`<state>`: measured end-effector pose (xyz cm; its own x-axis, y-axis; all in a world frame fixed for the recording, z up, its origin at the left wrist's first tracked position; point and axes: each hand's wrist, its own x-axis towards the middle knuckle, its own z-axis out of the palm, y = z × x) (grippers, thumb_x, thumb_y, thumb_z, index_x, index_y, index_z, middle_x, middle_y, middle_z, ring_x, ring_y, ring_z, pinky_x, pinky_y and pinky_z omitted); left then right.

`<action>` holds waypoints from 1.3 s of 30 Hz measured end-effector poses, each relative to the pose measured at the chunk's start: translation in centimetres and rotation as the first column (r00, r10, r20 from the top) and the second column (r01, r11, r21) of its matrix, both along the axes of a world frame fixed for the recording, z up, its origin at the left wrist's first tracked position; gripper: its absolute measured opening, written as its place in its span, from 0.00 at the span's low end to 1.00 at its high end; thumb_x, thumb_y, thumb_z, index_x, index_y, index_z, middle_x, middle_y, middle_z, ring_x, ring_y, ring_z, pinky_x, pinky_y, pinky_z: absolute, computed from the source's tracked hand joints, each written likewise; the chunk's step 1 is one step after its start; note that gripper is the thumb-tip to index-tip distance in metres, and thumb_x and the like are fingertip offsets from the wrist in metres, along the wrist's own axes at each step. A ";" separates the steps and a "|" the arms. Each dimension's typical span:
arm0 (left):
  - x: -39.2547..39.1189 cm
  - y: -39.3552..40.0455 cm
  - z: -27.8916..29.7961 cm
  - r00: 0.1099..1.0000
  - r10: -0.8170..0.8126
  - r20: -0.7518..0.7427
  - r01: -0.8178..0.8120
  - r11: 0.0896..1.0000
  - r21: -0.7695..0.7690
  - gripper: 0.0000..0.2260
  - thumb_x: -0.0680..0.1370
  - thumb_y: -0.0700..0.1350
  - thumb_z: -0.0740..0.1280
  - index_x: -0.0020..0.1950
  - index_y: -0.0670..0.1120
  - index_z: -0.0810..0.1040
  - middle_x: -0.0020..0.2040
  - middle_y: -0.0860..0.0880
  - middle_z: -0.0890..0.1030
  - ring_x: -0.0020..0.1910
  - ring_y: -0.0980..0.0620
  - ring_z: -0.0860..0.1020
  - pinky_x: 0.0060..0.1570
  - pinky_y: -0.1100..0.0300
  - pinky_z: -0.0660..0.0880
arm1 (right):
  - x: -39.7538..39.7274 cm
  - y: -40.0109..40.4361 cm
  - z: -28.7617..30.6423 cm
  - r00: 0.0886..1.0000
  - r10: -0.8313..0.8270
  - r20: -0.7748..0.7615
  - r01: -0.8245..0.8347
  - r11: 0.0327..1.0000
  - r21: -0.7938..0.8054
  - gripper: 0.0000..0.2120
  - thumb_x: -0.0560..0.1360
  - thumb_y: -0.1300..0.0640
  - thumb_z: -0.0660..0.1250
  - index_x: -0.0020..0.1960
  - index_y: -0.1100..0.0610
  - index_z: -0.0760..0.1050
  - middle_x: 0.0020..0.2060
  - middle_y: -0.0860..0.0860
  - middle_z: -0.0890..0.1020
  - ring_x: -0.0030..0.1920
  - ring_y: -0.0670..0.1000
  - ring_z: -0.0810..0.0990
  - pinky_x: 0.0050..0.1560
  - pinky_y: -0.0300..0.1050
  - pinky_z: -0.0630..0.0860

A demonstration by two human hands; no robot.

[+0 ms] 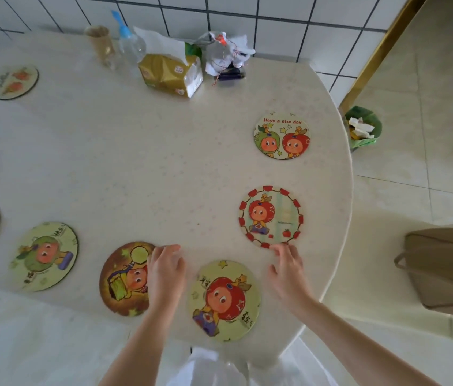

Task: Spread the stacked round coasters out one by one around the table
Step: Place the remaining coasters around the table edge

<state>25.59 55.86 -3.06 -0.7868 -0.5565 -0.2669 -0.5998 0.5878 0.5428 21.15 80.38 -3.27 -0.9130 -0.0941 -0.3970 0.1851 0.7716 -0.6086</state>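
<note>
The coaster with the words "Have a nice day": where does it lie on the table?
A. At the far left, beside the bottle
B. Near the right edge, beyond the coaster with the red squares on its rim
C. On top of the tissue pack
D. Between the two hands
B: the "Have a nice day" coaster lies flat near the right edge of the table, farther from the person than the red-rimmed coaster.

- White tiled wall (pixel 247 12) with dark grout runs behind the table (pixel 136 151), a pale speckled round top.
- Glossy cream floor (pixel 428 168) to the right.
- Gold frame (pixel 381 51) leans diagonally by the wall.
- Green bin (pixel 363 129) beside the table edge.
- Beige bag (pixel 442 271) at far right.
</note>
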 end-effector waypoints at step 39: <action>6.7 -13.5 -0.2 0.991 0.069 0.111 -0.072 0.997 0.022 0.28 0.69 0.41 0.74 0.68 0.45 0.70 0.67 0.42 0.70 0.65 0.40 0.66 0.63 0.39 0.68 | 8.5 -4.7 0.5 0.926 -0.315 0.207 0.324 0.946 -0.011 0.15 0.77 0.65 0.58 0.62 0.56 0.66 0.51 0.54 0.76 0.49 0.58 0.79 0.43 0.61 0.81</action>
<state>32.25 42.36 -3.29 -0.7112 -0.6012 -0.3644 -0.6960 0.5290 0.4856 29.66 75.70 -2.73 -0.7998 0.1680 -0.5763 0.5387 0.6244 -0.5657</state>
